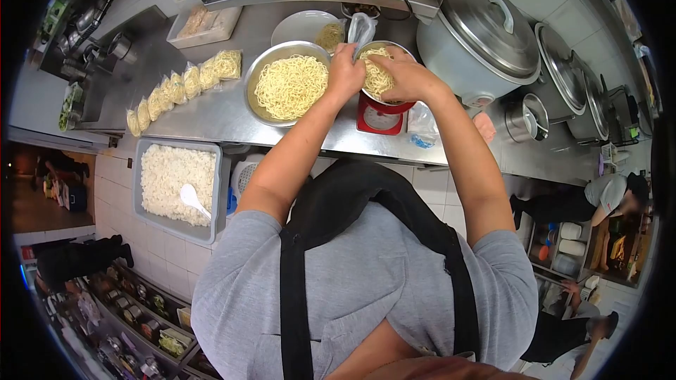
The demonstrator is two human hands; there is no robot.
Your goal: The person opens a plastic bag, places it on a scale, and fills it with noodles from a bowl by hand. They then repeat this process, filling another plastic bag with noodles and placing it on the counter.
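Note:
A large steel bowl (pixel 290 84) full of yellow noodles stands on the steel counter. To its right, a smaller steel bowl (pixel 386 98) with noodles rests on a red scale (pixel 380 119). My left hand (pixel 346 72) is closed at the small bowl's left edge, beside a clear plastic bag (pixel 362 29); what its fingers hold is too small to tell. My right hand (pixel 405 76) reaches into the small bowl, fingers spread over the noodles. Several bagged noodle portions (pixel 190 81) lie in a row at the left.
A grey tub (pixel 220 200) of rice with a white paddle (pixel 195 200) is below the counter's left edge. A white plate (pixel 285 28) lies behind the large bowl. Big lidded pots (pixel 479 49) stand at right. Other people are at the far sides.

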